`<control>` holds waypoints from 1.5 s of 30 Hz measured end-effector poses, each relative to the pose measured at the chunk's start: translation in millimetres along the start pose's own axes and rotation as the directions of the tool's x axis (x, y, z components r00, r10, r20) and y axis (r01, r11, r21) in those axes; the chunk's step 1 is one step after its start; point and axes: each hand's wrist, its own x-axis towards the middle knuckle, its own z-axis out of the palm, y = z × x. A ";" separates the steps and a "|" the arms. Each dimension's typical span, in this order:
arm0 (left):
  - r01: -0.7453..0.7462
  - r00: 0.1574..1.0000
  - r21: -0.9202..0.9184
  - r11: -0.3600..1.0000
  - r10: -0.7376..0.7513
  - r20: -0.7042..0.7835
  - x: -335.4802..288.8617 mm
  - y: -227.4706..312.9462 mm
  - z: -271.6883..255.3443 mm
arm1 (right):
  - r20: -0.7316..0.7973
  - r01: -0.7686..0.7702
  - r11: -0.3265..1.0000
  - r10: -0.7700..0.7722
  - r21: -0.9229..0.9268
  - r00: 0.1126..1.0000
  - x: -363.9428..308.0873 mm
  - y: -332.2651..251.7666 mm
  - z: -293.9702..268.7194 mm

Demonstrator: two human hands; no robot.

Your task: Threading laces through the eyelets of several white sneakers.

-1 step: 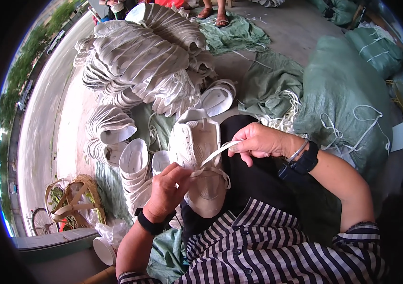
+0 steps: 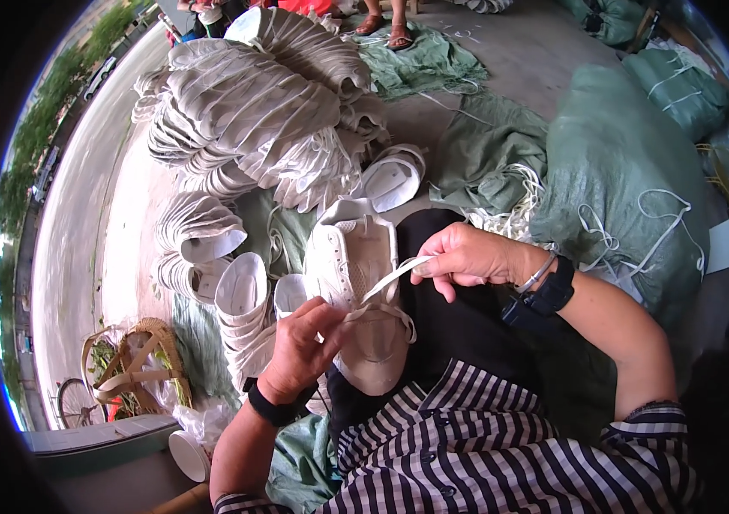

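Note:
A whitish shoe upper (image 2: 371,347) lies on my dark-clothed lap, toe toward me. A flat white shoelace (image 2: 400,276) runs through its lower eyelets. To the right of the upper, my right hand (image 2: 465,259) pinches one stretch of the lace between thumb and fingers and holds it taut. My left hand (image 2: 304,337) is at the upper's left side, fingertips closed on the lace beside the lowest eyelets. Its fingertips partly cover that spot. Further up, the row of eyelets on the left flap shows no lace in it.
Beyond the shoe upper rises a big heap of nested shoe uppers (image 2: 249,103); smaller stacks (image 2: 243,287) stand at left. Loose laces (image 2: 514,210) lie right, by a bulging green sack (image 2: 617,171). A woven basket (image 2: 146,360) and a paper cup (image 2: 189,454) are at lower left. Another person's sandalled feet (image 2: 400,36) show at the far side.

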 end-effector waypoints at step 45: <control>-0.160 0.983 0.527 0.835 0.182 0.010 15.4 30.7 36.2 | -0.105 0.066 0.992 -0.054 0.111 0.993 24.8 -43.4 -1.4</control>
